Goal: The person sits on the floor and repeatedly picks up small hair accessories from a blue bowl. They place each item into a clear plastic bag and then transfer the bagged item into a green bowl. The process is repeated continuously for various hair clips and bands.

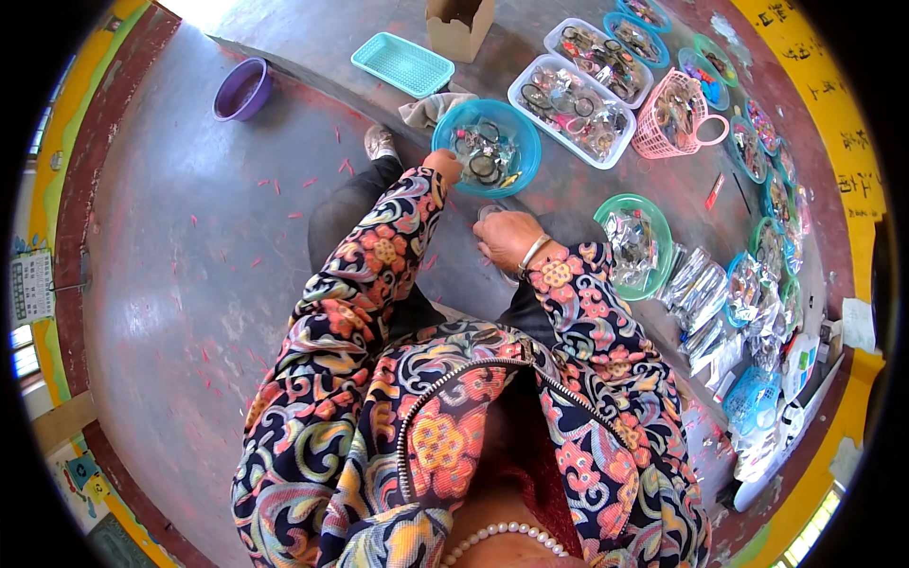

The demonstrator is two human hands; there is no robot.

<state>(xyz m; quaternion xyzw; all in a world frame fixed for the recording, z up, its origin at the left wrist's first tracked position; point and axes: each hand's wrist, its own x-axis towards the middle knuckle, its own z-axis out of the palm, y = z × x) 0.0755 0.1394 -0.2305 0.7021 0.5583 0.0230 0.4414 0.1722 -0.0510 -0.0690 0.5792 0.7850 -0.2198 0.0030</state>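
- Head view: a person seated low, in a flowered jacket, both hands forward over a grey floor [189, 284].
- Left hand [443, 168]: at the near left rim of a blue bowl [530, 142], fingers bent and mostly turned from view. Cannot tell whether it pinches anything.
- Right hand [508, 239]: lower and nearer the body, back upward, bracelet [536, 251] at the wrist, fingers curled down close together. A small greyish round thing [490, 211] shows just beyond the fingers; cannot tell whether they grip it.
- Blue bowl sits on the floor ahead of the person, right of the left hand; inside, clear packets [485, 168] with dark rings, heaped.
- Just beyond it, to the right: two white tubs [625, 142] side by side, full of similar packets; next to them, a pink basket [653, 142] with a loop handle, also filled.
- Right of the right hand, near the sleeve: green bowl [661, 224] of shiny packets; long silvery packets [699, 284] beside it.
- Past the blue bowl: grey cloth [434, 111], turquoise tray [402, 64], cardboard box [459, 33].
- Far left: purple bowl [227, 102], well apart; small red scraps [338, 134] scattered about the floor.
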